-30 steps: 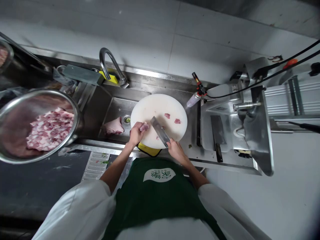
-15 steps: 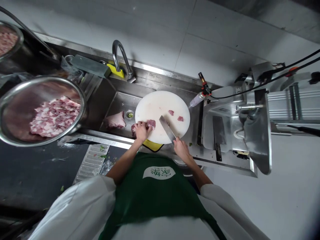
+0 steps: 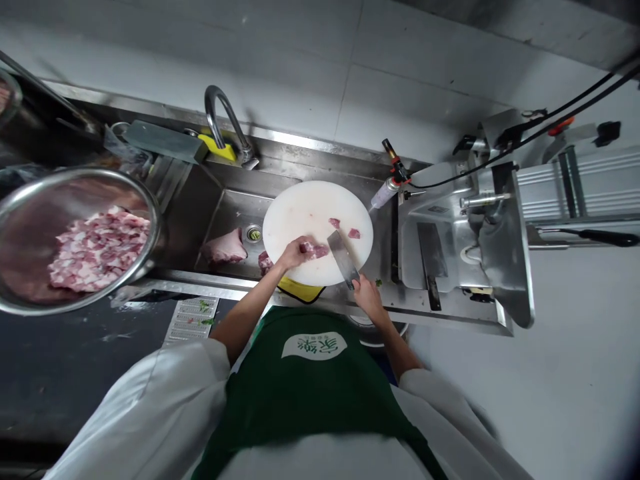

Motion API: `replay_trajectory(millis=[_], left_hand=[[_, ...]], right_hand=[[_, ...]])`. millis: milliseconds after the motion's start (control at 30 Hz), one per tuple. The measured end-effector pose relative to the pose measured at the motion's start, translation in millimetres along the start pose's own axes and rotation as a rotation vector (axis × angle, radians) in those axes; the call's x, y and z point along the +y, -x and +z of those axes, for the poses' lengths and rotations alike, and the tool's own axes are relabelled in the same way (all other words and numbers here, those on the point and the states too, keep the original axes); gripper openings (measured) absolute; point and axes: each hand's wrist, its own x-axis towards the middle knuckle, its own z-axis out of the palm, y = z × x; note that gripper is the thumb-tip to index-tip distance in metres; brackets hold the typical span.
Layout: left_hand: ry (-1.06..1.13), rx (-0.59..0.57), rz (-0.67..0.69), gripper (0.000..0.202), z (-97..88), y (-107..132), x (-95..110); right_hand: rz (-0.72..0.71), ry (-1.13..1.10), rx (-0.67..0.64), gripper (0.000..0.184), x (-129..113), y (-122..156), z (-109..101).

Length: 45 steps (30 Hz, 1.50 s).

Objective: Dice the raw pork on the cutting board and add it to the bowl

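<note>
My left hand (image 3: pixel 293 255) is closed on a piece of raw meat (image 3: pixel 316 251) over the round white cutting board (image 3: pixel 300 207). In my right hand (image 3: pixel 367 295) is the handle of a cleaver (image 3: pixel 343 257), its broad blade over the right part of the board, just right of the meat. Two small cut meat pieces (image 3: pixel 354 233) lie beyond the blade. Another chunk of meat (image 3: pixel 265 262) is at the board's left edge, partly hidden by my left forearm. A larger pale slab of meat (image 3: pixel 225 247) rests in the sink to the left.
A big steel bowl (image 3: pixel 156 220) of meat chunks stands at the left. Behind the sink rises a curved faucet (image 3: pixel 220 107), near a yellow cloth (image 3: pixel 217 148). A torch with a gas can (image 3: pixel 385 193), a second cleaver (image 3: pixel 433 257) and a metal slicing machine (image 3: pixel 517 247) are at the right.
My left hand has moved the meat rightward along the board, away from the chunk at the edge. The cleaver stays close to the meat's right side. The whole view has shifted slightly.
</note>
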Motion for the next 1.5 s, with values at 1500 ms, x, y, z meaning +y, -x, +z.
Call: replay_trajectory(millis=[1500], left_hand=[[-0.572, 0.204, 0.503, 0.014, -11.7, 38, -31]], right_hand=[[-0.144, -0.087, -0.019, 0.037, -154, -35, 11]])
